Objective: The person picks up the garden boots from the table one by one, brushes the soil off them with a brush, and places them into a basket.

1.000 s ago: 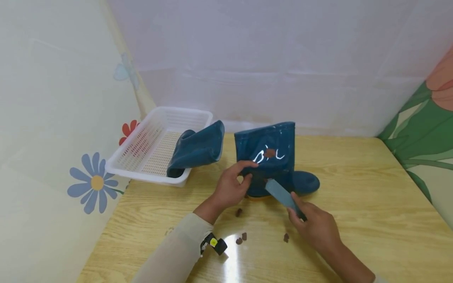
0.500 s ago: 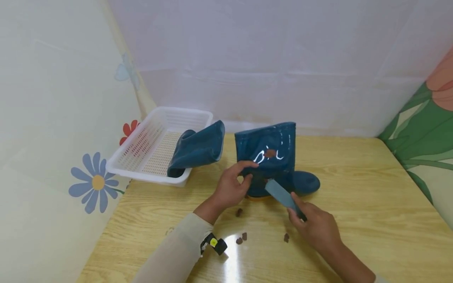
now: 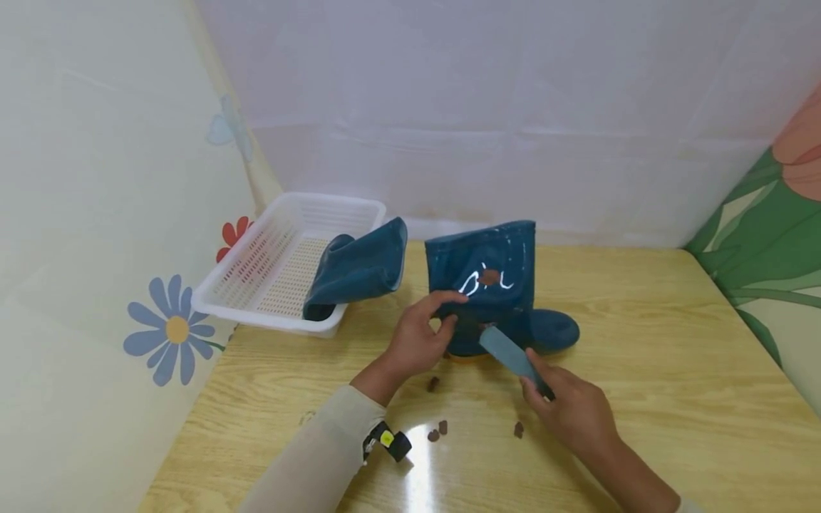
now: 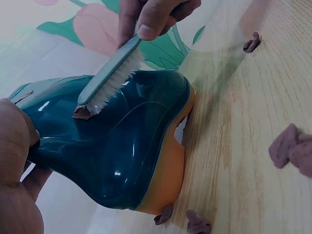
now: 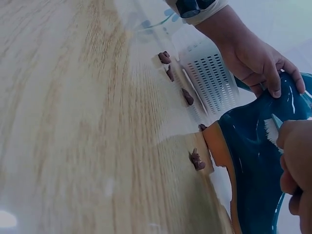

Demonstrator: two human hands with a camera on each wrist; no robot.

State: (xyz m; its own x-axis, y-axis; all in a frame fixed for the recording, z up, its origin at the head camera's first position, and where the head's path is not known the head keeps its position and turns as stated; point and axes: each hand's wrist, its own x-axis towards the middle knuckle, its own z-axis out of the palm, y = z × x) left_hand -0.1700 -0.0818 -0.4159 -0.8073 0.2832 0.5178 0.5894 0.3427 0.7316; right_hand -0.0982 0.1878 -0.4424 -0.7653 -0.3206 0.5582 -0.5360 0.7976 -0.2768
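Observation:
A dark teal rubber boot (image 3: 481, 249) with an orange sole (image 4: 168, 175) stands on the table, toe to the right. My left hand (image 3: 423, 335) pinches the back of its shaft between thumb and fingers. My right hand (image 3: 574, 410) grips a brush (image 3: 509, 349) with a blue-grey back and white bristles (image 4: 117, 83). The brush's tip touches a brown lump (image 4: 83, 113) on the boot's side, near the ankle. Higher on the shaft sits another brown patch (image 3: 489, 276).
A white perforated basket (image 3: 250, 311) stands at the left, with a second teal boot (image 3: 359, 263) leaning over its rim. Several brown crumbs (image 3: 433, 385) lie on the wooden table (image 3: 673, 370) in front of the boot. A pale cloth wall (image 3: 474, 107) rises behind.

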